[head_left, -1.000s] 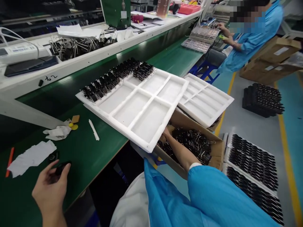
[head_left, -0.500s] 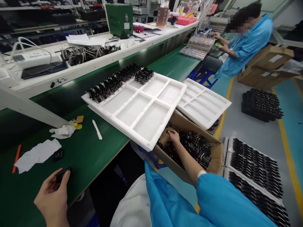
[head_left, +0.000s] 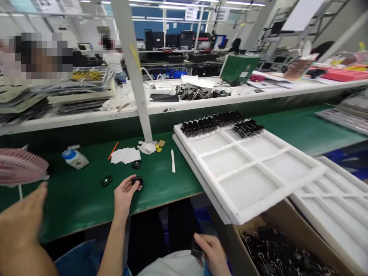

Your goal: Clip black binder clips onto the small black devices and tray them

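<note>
My left hand (head_left: 124, 195) is over the green tabletop, thumb and fingers closed on a small black watch body (head_left: 138, 181). Beside it lie a second black watch body (head_left: 136, 164) with a round mark and a third (head_left: 106, 180) showing green lights. Low in front of my lap, my right hand (head_left: 212, 251) grips a black binder clip (head_left: 196, 247), partly hidden by its fingers. To its right stands a cardboard box (head_left: 283, 211) full of loose binder clips (head_left: 281, 253). A white foam tray (head_left: 221, 178) has rows of black clips (head_left: 212, 123) along its far end.
A co-worker's hand (head_left: 24, 214) reaches in at the left, near a pink fan (head_left: 23, 166). A white bottle (head_left: 75, 158), paper slips (head_left: 125, 155), an orange stick (head_left: 113, 150) and a white pen (head_left: 173, 161) lie on the table. A post (head_left: 135, 73) rises from the shelf.
My view has swung left. My right hand has come out of the box to my lap with a binder clip. My left hand still holds the watch body. A co-worker's hand now shows.
</note>
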Demonstrator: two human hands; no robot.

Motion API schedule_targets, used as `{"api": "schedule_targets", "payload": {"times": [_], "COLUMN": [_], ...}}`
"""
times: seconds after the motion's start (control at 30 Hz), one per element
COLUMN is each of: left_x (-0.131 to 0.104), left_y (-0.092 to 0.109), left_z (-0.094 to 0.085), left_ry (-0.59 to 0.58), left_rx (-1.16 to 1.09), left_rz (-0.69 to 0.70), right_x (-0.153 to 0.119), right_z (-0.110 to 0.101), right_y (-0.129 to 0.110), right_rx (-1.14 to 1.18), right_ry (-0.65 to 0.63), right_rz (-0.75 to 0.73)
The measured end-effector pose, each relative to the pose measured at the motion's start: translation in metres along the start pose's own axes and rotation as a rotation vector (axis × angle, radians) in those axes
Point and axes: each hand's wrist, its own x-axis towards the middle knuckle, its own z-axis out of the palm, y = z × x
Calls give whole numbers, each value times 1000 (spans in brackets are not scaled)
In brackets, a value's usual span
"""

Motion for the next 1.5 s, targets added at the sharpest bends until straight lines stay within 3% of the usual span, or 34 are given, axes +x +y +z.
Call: {"api": "schedule_targets", "payload": {"times": [0.07,0.13,0.27,0.37,0.53,0.73,0.9,1.1,1.5], "left_x": [-2,-5,-10,-13,-12,-9,-8,-9,-11], "left_y": [1,1,-2,-5,-6,-2,-4,-6,-1], "left_z": [0,0,-3,-6,-8,-6,-6,0,6], "left_ry": [-11,-13,-6,24,36,-81,-28,-18,15], "left_rx": [-49,-104,-206,-238,-311,-339,-392,-325,-182], "left_rz": [-17,-18,-6,10,-64,-188,-182,-155,-137], "right_x": [23,49,105,146,188,192,184,185,183], "right_z": [28,46,65,75,92,98,90,90,94], "right_y": [-22,-46,-82,-91,-80,-67,-65,-63,-67], "right_rx": [261,376,114,-54,8,-32,-135,-324,-389], "right_ry": [-167,-306,-513,-544,-522,-440,-408,-464,-410], "right_rz": [46,12,-138,-178,-73,-176,-278,-368,-415]}}
